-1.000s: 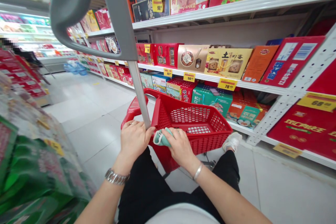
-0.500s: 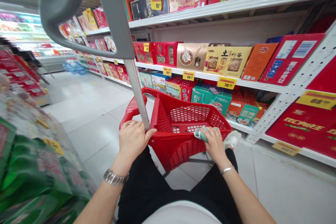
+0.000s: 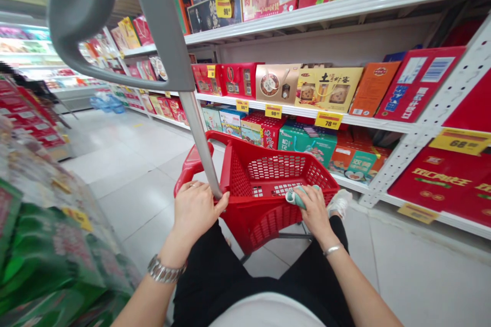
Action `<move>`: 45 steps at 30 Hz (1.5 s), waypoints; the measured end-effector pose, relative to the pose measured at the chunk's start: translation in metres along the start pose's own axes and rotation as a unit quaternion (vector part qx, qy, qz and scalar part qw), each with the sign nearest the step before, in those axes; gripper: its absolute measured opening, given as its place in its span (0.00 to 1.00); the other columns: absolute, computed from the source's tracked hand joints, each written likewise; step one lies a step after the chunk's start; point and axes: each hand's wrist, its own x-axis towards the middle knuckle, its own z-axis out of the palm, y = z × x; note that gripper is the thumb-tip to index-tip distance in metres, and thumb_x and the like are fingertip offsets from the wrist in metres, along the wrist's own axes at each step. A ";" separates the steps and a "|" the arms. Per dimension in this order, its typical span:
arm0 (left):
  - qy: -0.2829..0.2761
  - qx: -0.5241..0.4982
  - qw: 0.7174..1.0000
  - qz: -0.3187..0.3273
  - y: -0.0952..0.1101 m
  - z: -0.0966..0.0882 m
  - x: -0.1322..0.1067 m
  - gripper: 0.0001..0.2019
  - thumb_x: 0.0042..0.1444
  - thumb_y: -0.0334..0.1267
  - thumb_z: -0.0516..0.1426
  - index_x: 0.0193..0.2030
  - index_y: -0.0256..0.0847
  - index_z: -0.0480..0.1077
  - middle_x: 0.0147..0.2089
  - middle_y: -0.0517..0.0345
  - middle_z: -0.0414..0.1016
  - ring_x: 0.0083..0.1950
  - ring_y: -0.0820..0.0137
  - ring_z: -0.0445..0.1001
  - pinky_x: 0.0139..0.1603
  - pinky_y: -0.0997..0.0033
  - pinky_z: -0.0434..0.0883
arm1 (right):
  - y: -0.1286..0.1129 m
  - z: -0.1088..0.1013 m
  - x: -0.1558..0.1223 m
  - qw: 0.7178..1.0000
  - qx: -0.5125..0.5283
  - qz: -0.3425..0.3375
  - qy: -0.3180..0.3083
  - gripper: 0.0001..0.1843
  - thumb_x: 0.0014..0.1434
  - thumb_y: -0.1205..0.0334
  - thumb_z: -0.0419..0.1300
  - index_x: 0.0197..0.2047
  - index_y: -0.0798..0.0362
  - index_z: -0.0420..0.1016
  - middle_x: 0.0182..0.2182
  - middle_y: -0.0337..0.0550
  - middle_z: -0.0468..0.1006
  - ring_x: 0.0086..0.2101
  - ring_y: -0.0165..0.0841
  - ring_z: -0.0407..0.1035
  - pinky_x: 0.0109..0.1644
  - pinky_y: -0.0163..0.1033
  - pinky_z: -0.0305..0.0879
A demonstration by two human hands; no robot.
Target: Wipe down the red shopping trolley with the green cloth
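A red plastic shopping cart [image 3: 243, 217] with perforated walls stands between my legs. From its left end rises a metal pole [image 3: 201, 140], topped by a grey loop handle [image 3: 174, 30]. My left hand [image 3: 195, 209] is closed over the cart's red edge near the foot of the pole, thumb by the pole; its underside is hidden. A folded pale green cloth [image 3: 294, 197] is under the fingers of my right hand [image 3: 312, 212], pressed against the cart's near rim on the right. Part of the cloth is covered by those fingers.
White shelves [image 3: 368, 121] of boxed goods with yellow price tags run along the right and back. Green packages [image 3: 49, 255] are stacked close on my left. Grey floor tiles [image 3: 130, 163] stretch down the aisle towards blue water jugs [image 3: 109, 102].
The view has shifted slightly, and the shelves and pole handle sit a little further left. My left thumb has tilted upward beside the pole. My right hand and the cloth stay almost in place.
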 end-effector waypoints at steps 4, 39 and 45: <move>-0.011 -0.014 1.000 -0.007 0.000 -0.004 -0.003 0.24 0.63 0.51 0.50 0.31 0.38 0.81 0.29 0.46 0.81 0.37 0.54 0.79 0.45 0.53 0.69 | -0.002 -0.006 -0.001 1.000 0.000 -0.001 -0.006 0.29 0.56 0.77 0.49 0.56 0.48 0.75 0.53 0.49 0.75 0.57 0.45 0.62 0.67 0.62 0.52; 0.032 0.013 0.999 0.030 -0.025 0.007 0.001 0.26 0.64 0.56 0.49 0.27 0.42 0.78 0.30 0.47 0.82 0.38 0.54 0.80 0.47 0.52 0.71 | 0.037 -0.028 0.002 0.998 -0.013 0.007 -0.066 0.27 0.56 0.74 0.51 0.56 0.48 0.76 0.53 0.49 0.75 0.55 0.44 0.64 0.64 0.57 0.58; 0.114 -0.051 0.991 0.049 -0.029 0.001 -0.016 0.17 0.64 0.51 0.54 0.31 0.45 0.76 0.34 0.54 0.83 0.39 0.59 0.80 0.56 0.52 0.69 | 0.050 -0.021 -0.004 0.999 -0.010 0.014 -0.042 0.29 0.54 0.75 0.50 0.55 0.48 0.77 0.53 0.49 0.75 0.55 0.43 0.64 0.62 0.56 0.61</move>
